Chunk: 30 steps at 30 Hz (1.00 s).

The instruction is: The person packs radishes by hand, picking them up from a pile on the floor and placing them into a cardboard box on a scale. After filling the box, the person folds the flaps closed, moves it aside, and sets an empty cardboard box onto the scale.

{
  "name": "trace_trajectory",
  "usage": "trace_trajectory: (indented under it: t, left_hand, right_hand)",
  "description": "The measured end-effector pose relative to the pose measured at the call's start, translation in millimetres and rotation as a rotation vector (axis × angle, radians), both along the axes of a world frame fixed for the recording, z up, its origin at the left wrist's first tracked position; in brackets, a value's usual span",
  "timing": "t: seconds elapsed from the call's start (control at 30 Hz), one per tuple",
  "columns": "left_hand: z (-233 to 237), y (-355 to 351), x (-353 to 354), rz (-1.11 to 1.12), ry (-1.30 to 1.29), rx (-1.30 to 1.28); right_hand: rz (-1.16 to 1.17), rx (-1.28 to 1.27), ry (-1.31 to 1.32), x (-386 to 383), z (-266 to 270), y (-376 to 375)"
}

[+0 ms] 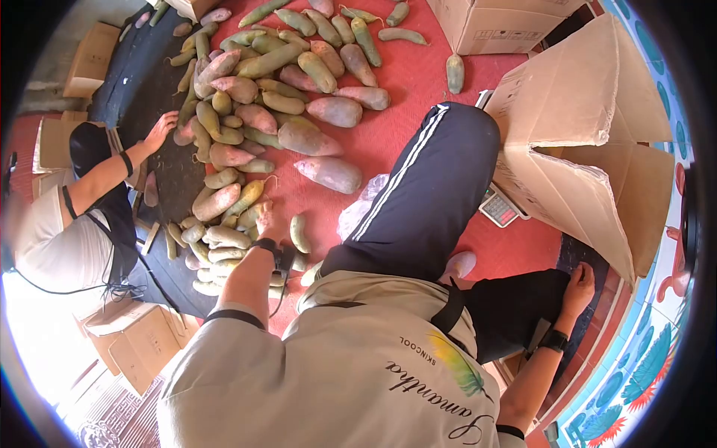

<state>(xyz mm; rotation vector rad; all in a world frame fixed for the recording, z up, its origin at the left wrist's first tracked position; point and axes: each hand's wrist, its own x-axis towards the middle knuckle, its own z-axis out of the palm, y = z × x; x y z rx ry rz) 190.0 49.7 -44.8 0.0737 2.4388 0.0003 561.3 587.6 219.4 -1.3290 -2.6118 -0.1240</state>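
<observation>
My left hand reaches down to the near edge of a pile of radishes. Its fingers are beside a yellow-green radish with a thin curling tail; whether they grip it I cannot make out. Small pale radishes lie in a cluster just left of that hand. Larger pink-and-green radishes are heaped farther out on the red mat. Off to the right, my right hand rests by my bent knee, holding nothing, with its fingers loosely extended.
A big open carton stands at my right on a scale with a keypad. Another carton is behind it. Crumpled clear plastic lies by my leg. Across the pile, a co-worker's hand touches the radishes. More cartons sit at left.
</observation>
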Motion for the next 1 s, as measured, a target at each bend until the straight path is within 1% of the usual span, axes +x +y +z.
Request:
trace_trajectory:
  t: [0.07,0.1,0.13,0.17,0.2,0.27,0.4,0.47,0.57,0.6,0.67,0.7,0.77,0.8,0.87,0.9,1.0]
  left_hand:
    - [31.6,6.8,-10.1,-0.133,0.019,-0.094]
    - [33.6,5.3,-11.6,-0.134,0.017,-0.093]
    - [34.3,2.1,-14.4,-0.087,-0.03,-0.065]
    - [34.1,-0.3,-17.3,-0.042,-0.077,-0.036]
    - [34.1,-2.0,-18.0,-0.046,-0.081,-0.034]
    - [31.9,-5.9,-15.9,-0.131,-0.103,-0.066]
    - [-1.0,-22.6,-14.3,-0.189,-0.112,-0.1]
    - [10.6,-14.4,-18.3,-0.321,-0.19,-0.173]
    - [7.7,-11.1,-21.2,-0.365,-0.209,-0.232]
    - [2.2,-11.4,-23.0,-0.368,-0.212,-0.227]
    - [-5.9,-11.3,-27.4,-0.247,-0.21,-0.187]
    - [-7.9,-11.0,-27.4,-0.25,-0.212,-0.183]
    - [5.2,0.1,-31.3,-0.274,-0.245,-0.186]
    - [6.2,2.1,-32.9,-0.279,-0.242,-0.182]
    - [8.3,0.5,-33.4,-0.394,-0.19,-0.263]
    - [7.5,-2.4,-32.2,-0.396,-0.188,-0.264]
    - [13.2,-4.1,-31.6,-0.53,-0.034,-0.287]
  right_hand:
    - [0.014,0.005,-0.011,-0.1,0.2,1.5]
    - [0.04,0.024,-0.009,0.7,-0.6,2.5]
    - [0.065,0.045,-0.009,0.1,-0.4,2.0]
    - [0.062,0.047,-0.012,-0.6,-0.2,1.5]
    - [0.069,0.049,-0.007,-1.2,0.2,1.2]
    - [0.072,0.056,-0.012,-0.2,2.9,-0.4]
    - [0.048,0.041,-0.031,-0.9,2.7,-0.6]
    - [0.04,0.035,-0.032,-2.7,4.6,-2.0]
    - [0.039,0.031,-0.041,-4.1,5.0,-2.8]
    - [0.05,0.042,-0.05,-2.3,4.0,-0.9]
    - [0.06,0.055,-0.062,-2.0,3.7,0.0]
    - [0.054,0.047,-0.064,-1.8,3.3,0.2]
    - [0.042,0.046,-0.063,-2.8,4.2,-0.6]
    - [0.056,0.058,-0.067,-3.1,4.7,-1.5]
    - [0.066,0.069,-0.071,-4.6,6.8,-4.6]
    - [0.051,0.056,-0.077,-5.8,7.9,-6.2]
    - [0.039,0.044,-0.078,-3.0,6.7,-5.1]
